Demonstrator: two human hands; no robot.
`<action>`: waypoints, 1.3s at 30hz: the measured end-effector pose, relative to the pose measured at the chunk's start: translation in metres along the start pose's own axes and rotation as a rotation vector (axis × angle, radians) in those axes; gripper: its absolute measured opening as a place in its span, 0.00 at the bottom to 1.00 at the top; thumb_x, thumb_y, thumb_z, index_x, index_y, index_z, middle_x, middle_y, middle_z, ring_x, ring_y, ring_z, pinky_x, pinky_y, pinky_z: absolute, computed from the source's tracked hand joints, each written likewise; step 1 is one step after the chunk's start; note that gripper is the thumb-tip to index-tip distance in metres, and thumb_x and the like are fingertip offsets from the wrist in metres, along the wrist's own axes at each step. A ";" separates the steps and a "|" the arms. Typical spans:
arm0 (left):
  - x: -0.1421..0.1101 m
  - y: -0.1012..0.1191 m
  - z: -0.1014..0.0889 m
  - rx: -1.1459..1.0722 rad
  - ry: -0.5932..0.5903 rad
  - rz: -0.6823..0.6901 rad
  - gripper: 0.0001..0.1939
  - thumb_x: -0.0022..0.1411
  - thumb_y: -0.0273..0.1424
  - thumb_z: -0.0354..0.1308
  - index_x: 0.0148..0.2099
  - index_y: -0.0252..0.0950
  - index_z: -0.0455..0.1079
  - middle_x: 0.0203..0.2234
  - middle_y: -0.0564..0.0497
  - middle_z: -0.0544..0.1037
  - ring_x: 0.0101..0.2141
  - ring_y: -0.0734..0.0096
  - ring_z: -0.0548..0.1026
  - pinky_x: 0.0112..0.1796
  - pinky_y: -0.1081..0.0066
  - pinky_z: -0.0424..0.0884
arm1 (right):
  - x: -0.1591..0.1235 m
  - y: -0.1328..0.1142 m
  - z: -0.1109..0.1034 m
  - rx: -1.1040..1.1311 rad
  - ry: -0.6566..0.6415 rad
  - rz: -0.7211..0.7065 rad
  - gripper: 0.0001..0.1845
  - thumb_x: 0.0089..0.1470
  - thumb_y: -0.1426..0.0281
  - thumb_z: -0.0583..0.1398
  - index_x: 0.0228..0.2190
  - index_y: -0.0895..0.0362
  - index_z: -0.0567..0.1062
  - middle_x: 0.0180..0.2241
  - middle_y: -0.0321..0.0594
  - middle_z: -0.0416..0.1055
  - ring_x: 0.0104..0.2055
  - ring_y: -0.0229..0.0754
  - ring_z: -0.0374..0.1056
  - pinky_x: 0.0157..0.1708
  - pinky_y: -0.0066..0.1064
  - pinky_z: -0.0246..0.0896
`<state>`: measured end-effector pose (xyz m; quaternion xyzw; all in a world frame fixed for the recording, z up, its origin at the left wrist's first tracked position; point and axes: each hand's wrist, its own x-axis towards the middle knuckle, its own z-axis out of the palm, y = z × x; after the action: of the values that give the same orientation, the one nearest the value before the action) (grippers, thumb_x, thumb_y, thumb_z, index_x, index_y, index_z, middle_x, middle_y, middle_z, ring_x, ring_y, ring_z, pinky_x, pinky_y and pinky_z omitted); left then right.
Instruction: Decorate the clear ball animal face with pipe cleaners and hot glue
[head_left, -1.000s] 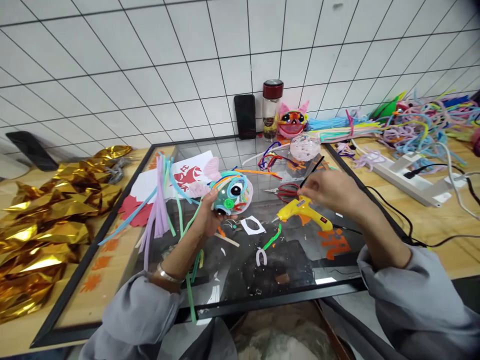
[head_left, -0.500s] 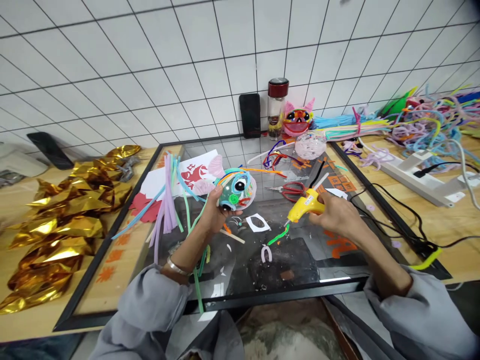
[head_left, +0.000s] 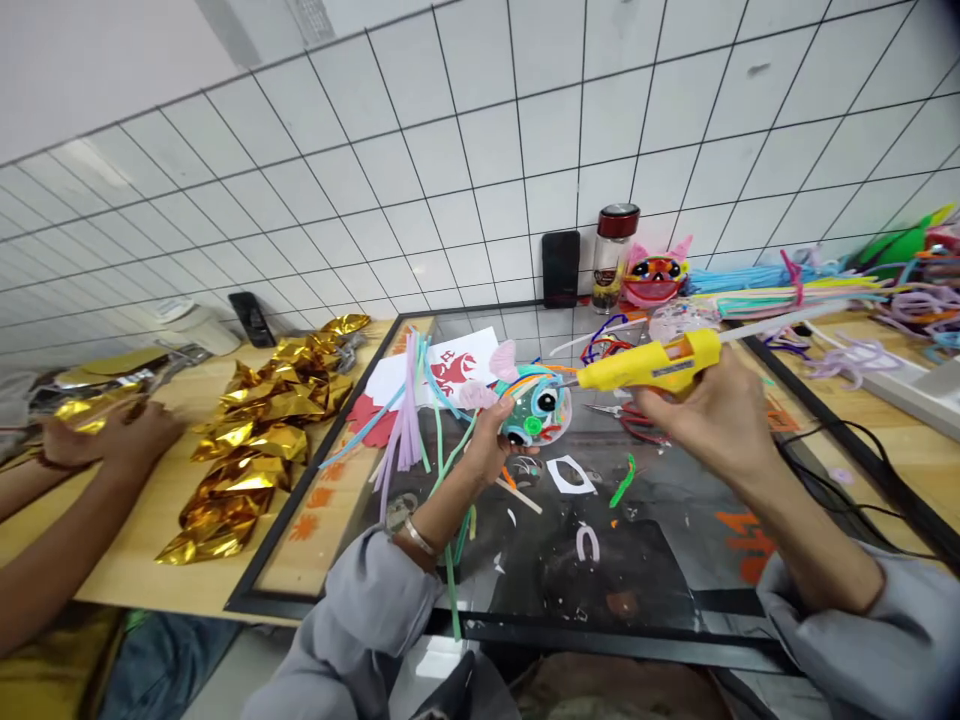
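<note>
My left hand (head_left: 489,440) is closed around a fish-shaped craft figure (head_left: 551,425) with a teal body, black-and-white eyes and pink fins. In my right hand (head_left: 709,410) is a yellow hot glue gun (head_left: 652,366), a white glue stick jutting from its back end. The gun's nozzle is at the top of the fish, and I cannot tell whether it touches. Below, on the dark glass board (head_left: 540,560), lie a short green pipe cleaner (head_left: 622,482), a bent pale-lilac piece (head_left: 588,543) and a white paper cut-out (head_left: 570,474). Red-handled pliers (head_left: 641,424) are partly hidden behind my right hand.
Pipe cleaners (head_left: 405,410) and a red-printed paper (head_left: 450,370) lie left. Crumpled gold foil (head_left: 247,450) separates me from a co-worker's hands (head_left: 127,435). A phone (head_left: 560,268), a glass bottle (head_left: 613,260) and a pink figure (head_left: 656,275) stand along the wall. Black cables (head_left: 832,470) run at right.
My right hand has lifted the glue gun from the green pipe cleaner to the fish's top; the green piece now lies on the board. The view has swung left, bringing the co-worker's hands in.
</note>
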<state>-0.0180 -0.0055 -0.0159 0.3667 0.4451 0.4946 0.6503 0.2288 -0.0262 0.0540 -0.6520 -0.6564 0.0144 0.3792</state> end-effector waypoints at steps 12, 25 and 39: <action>-0.004 -0.007 0.001 0.058 -0.141 -0.024 0.33 0.50 0.52 0.62 0.49 0.32 0.76 0.37 0.42 0.81 0.33 0.57 0.78 0.24 0.66 0.74 | -0.010 0.012 0.025 -0.063 0.026 0.135 0.18 0.41 0.61 0.62 0.36 0.55 0.71 0.32 0.48 0.76 0.38 0.57 0.74 0.37 0.42 0.66; -0.007 -0.009 0.001 0.093 -0.144 -0.064 0.29 0.48 0.52 0.63 0.46 0.37 0.76 0.37 0.44 0.81 0.33 0.55 0.78 0.24 0.64 0.75 | -0.012 0.006 0.022 -0.007 -0.007 0.118 0.16 0.39 0.63 0.61 0.33 0.54 0.69 0.31 0.48 0.76 0.36 0.57 0.74 0.36 0.42 0.66; -0.006 -0.010 -0.001 0.085 -0.195 -0.099 0.32 0.49 0.53 0.62 0.50 0.36 0.77 0.36 0.44 0.83 0.34 0.53 0.79 0.26 0.63 0.78 | -0.012 0.007 0.022 -0.030 -0.038 0.078 0.11 0.39 0.64 0.59 0.28 0.52 0.66 0.27 0.46 0.74 0.32 0.54 0.72 0.32 0.39 0.63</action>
<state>-0.0162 -0.0137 -0.0239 0.4177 0.4178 0.4045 0.6981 0.2216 -0.0253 0.0291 -0.6824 -0.6378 0.0317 0.3558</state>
